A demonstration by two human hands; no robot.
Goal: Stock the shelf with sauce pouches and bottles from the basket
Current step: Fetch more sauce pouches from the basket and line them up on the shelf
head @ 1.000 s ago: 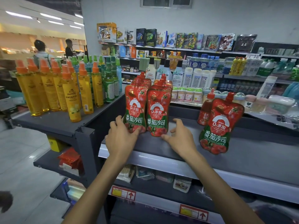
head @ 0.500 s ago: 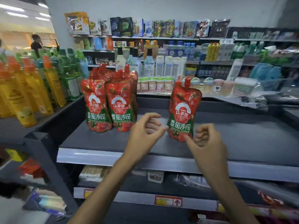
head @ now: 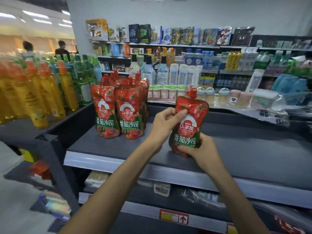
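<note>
Our left hand [head: 166,122] pinches the upper edge of a red tomato sauce pouch [head: 190,122], and our right hand [head: 200,149] grips its base, holding it upright over the grey shelf [head: 253,149]. Left of the grip stands a cluster of matching pouches [head: 118,115]. We judge it best to set the base flat, label forward, just beside that cluster before letting go.

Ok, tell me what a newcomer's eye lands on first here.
The red sauce pouch at centre, held upright at the grey shelf: the left hand pinches its upper edge, the right hand grips its base. Then the cluster of matching pouches standing at the shelf's left end, and the orange-capped yellow bottles far left.
</note>
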